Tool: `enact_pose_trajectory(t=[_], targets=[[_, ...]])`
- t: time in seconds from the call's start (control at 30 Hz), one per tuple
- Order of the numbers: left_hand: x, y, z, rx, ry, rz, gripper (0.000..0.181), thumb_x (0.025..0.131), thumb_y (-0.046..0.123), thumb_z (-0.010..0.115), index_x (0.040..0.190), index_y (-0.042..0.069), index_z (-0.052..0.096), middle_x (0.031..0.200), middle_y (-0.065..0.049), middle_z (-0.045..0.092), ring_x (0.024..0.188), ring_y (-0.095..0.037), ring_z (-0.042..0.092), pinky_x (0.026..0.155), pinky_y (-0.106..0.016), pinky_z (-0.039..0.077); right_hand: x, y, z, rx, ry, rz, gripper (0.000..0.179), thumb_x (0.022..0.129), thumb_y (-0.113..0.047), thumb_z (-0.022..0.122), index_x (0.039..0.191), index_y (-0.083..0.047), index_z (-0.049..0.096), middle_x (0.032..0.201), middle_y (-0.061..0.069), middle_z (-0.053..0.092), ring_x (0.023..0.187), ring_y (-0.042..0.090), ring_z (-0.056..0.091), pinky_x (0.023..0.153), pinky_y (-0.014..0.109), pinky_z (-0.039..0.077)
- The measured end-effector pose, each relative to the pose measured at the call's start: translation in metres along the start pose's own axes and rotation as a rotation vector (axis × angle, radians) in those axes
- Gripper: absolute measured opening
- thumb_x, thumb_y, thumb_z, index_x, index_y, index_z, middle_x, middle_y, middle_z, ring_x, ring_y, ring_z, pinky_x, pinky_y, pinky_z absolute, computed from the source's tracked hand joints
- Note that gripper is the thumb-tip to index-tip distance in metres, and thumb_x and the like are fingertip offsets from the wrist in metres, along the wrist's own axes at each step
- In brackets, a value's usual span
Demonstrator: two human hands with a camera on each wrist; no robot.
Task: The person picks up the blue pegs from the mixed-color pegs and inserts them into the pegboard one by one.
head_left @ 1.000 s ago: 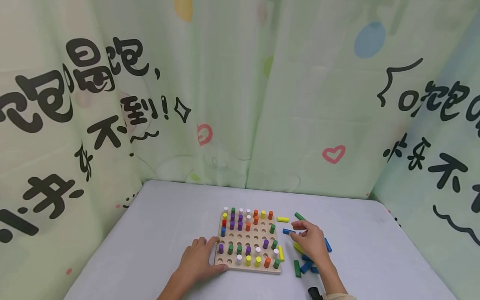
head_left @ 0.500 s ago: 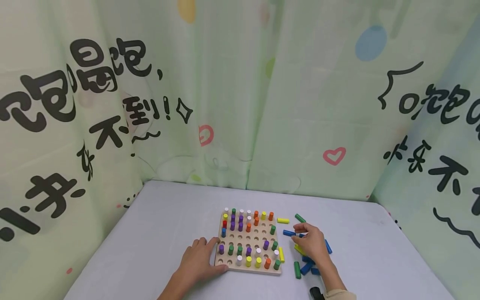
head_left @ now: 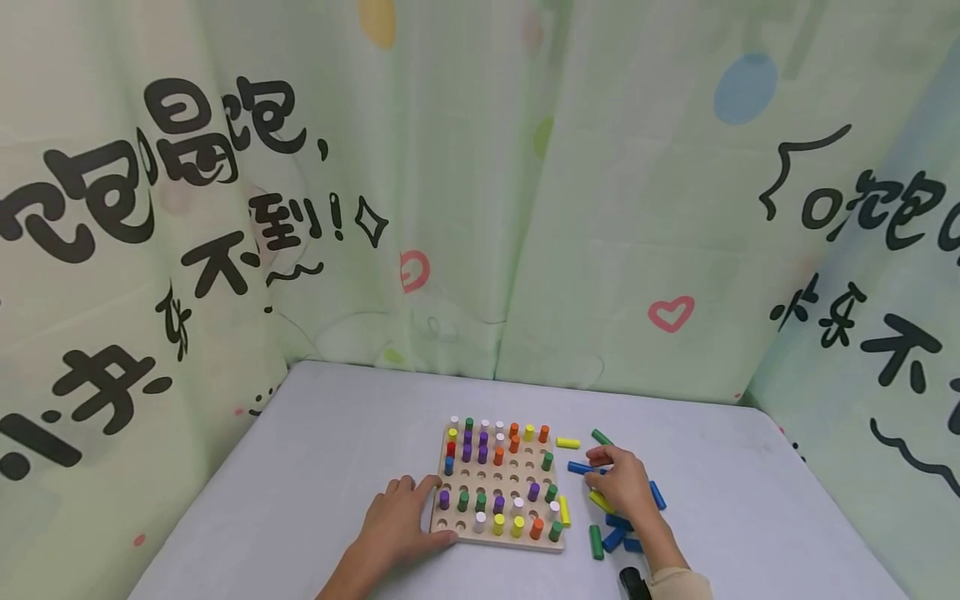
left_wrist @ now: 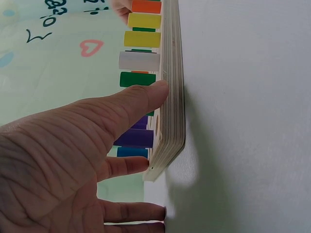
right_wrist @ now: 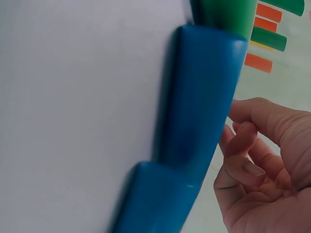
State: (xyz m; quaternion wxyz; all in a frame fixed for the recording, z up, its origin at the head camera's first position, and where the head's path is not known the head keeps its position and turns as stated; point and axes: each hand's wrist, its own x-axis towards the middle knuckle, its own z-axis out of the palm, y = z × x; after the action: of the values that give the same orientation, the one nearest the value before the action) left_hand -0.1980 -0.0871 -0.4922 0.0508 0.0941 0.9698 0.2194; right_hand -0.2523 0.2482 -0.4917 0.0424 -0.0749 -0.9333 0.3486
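A square wooden pegboard (head_left: 517,544) bears upright pegs in white, green, yellow, orange, purple, red and blue. My left hand (head_left: 396,521) rests at its near left corner. In the left wrist view the thumb lies straight along the board's layered edge (left_wrist: 173,87), the other fingers extended past the corner. To the right of the board, my right hand (head_left: 624,485) is bent over loose pegs, fingertips beside a blue peg (head_left: 579,468). In the right wrist view, blue pegs (right_wrist: 201,92) partly cover its thumb and fingertips; I cannot tell whether it pinches anything.
Several loose pegs lie around the right hand, among them a green peg (head_left: 596,542) and a blue peg (head_left: 613,540). One yellow peg (head_left: 564,512) lies against the board's right side. A black object (head_left: 633,582) shows by the right sleeve. A printed curtain (head_left: 480,208) surrounds the table.
My right fingertips have shifted slightly right, and a second blue peg now shows under them. The left hand and pegboard stay in place; the head view has moved a little.
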Motion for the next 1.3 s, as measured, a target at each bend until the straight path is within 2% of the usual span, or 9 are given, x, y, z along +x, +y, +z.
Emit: enact_pose_trajectory(t=[0.17, 0.57, 0.77, 1.3], targets=[[-0.001, 0.000, 0.000, -0.007, 0.000, 0.013, 0.079, 0.073, 0.055, 0.085, 0.133, 0.010, 0.062, 0.116, -0.020, 0.062, 0.105, -0.038, 0.057, 0.093, -0.062, 0.050, 0.002, 0.000, 0.002, -0.026, -0.012, 0.004, 0.030, 0.084, 0.001, 0.077, 0.112, 0.004, 0.068, 0.101, 0.014, 0.070, 0.082, 0.023, 0.060, 0.078, 0.040, 0.057], [-0.002, 0.000, 0.000, -0.015, 0.024, 0.032, 0.078, 0.072, 0.055, 0.086, 0.131, 0.009, 0.063, 0.112, -0.019, 0.063, 0.100, -0.036, 0.057, 0.090, -0.061, 0.051, 0.002, 0.000, -0.001, -0.088, -0.028, -0.039, 0.025, 0.084, -0.001, 0.078, 0.107, 0.002, 0.070, 0.091, 0.008, 0.068, 0.082, 0.023, 0.057, 0.078, 0.042, 0.053], [-0.001, -0.001, 0.002, -0.003, 0.015, 0.024, 0.079, 0.073, 0.056, 0.085, 0.132, 0.010, 0.062, 0.114, -0.019, 0.062, 0.102, -0.036, 0.057, 0.090, -0.061, 0.051, -0.001, 0.000, -0.001, -0.067, -0.017, -0.047, 0.025, 0.085, -0.002, 0.078, 0.109, 0.002, 0.070, 0.093, 0.008, 0.067, 0.079, 0.021, 0.057, 0.070, 0.032, 0.049], [0.000, -0.001, 0.002, -0.007, 0.008, 0.013, 0.080, 0.073, 0.056, 0.085, 0.133, 0.009, 0.062, 0.117, -0.021, 0.062, 0.105, -0.038, 0.057, 0.093, -0.062, 0.050, -0.014, -0.008, 0.000, 0.015, 0.030, -0.100, 0.022, 0.090, -0.006, 0.075, 0.110, 0.001, 0.070, 0.095, 0.008, 0.069, 0.085, 0.020, 0.063, 0.075, 0.036, 0.057]])
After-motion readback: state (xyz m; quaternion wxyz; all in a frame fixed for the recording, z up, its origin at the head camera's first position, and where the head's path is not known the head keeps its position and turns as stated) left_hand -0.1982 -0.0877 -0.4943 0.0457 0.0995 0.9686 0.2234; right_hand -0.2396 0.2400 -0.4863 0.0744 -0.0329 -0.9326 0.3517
